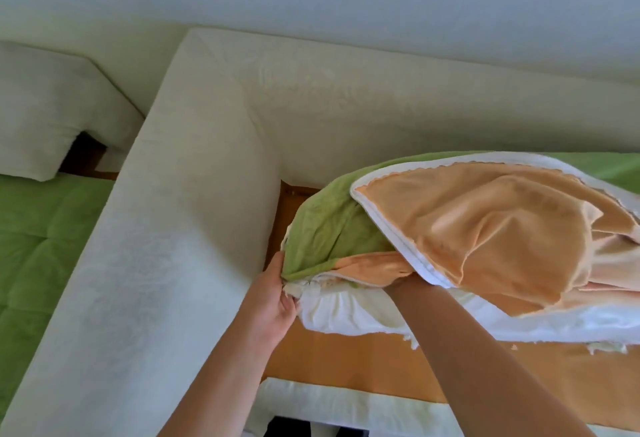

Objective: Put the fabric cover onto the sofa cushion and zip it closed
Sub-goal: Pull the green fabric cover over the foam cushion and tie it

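Green cloth outside and peach lining within, the cover (329, 228) sits only partly over the white cushion (346, 315). The cushion lies across the bare wooden base (346, 364) of the sofa, its left end raised close to the pale armrest (166, 228) at the base's left edge.

At that end the left hand (277, 294) is clenched on the corner, fingers curled round a bunch of green cloth and the cushion's crumpled end together. From this grip the cushion runs off to the right, its long axis along the sofa's back, until it passes out of sight.

Further right, the right forearm (467, 343) goes in under the turned-back flap (485, 228) of the cover, and the white zip edge (394, 242) gapes open over it. The right hand is buried in the cloth, so I cannot tell whether it holds anything.

By my reckoning the corner is being seated first. The left hand is the nearer one for that. The bare white length lies to the right of its grip, along the side facing the base's near edge. The flap would have to come down over that side before the zip could run.
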Demonstrator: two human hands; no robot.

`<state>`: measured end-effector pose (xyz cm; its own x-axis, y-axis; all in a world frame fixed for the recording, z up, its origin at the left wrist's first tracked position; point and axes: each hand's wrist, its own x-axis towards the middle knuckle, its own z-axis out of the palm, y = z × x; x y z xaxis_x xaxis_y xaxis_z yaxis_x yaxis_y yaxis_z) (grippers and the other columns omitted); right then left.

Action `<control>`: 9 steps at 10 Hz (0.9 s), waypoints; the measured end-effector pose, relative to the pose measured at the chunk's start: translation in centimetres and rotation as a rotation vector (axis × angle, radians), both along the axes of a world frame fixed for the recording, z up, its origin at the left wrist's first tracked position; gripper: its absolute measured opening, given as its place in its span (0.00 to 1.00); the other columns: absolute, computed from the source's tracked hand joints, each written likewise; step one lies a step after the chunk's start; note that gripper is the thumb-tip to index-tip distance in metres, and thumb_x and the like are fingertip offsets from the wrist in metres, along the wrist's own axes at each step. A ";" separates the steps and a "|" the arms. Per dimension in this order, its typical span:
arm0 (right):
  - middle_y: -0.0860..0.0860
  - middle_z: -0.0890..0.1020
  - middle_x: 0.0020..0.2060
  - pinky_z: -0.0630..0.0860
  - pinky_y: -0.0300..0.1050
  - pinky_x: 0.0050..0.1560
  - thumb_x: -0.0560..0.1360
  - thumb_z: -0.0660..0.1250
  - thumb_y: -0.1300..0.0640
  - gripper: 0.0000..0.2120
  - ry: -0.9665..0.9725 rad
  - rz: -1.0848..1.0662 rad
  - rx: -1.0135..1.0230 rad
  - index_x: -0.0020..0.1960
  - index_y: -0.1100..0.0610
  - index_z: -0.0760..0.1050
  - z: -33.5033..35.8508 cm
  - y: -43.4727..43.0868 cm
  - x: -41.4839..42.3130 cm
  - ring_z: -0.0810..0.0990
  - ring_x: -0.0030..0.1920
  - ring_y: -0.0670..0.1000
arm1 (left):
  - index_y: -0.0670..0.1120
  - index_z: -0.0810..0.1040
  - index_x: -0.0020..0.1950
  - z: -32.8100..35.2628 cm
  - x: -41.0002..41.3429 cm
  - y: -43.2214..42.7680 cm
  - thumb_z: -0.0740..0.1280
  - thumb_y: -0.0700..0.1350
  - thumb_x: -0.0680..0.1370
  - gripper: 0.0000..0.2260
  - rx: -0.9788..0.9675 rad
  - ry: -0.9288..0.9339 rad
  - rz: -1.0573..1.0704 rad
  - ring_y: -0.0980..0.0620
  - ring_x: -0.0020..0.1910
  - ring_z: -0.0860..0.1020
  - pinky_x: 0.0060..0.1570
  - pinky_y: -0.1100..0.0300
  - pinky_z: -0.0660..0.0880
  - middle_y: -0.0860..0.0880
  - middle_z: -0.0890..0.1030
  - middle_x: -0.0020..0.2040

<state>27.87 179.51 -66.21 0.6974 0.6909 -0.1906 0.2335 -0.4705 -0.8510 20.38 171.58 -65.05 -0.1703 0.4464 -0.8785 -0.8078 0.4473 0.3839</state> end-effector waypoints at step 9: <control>0.55 0.78 0.64 0.72 0.51 0.65 0.82 0.54 0.57 0.16 1.414 0.359 0.039 0.59 0.56 0.80 0.8 4.7 13.7 0.77 0.64 0.53 | 0.40 0.73 0.64 -2.6 -2.2 6.9 0.61 0.31 0.73 0.19 0.336 -0.224 -0.130 0.46 0.60 0.77 0.62 0.52 0.74 0.41 0.77 0.62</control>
<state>41.61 184.16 -65.41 -0.2596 0.8043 -0.5345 -0.6939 -0.5403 -0.4760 18.15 178.50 -67.70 0.0853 0.7192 -0.6896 -0.8330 0.4312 0.3467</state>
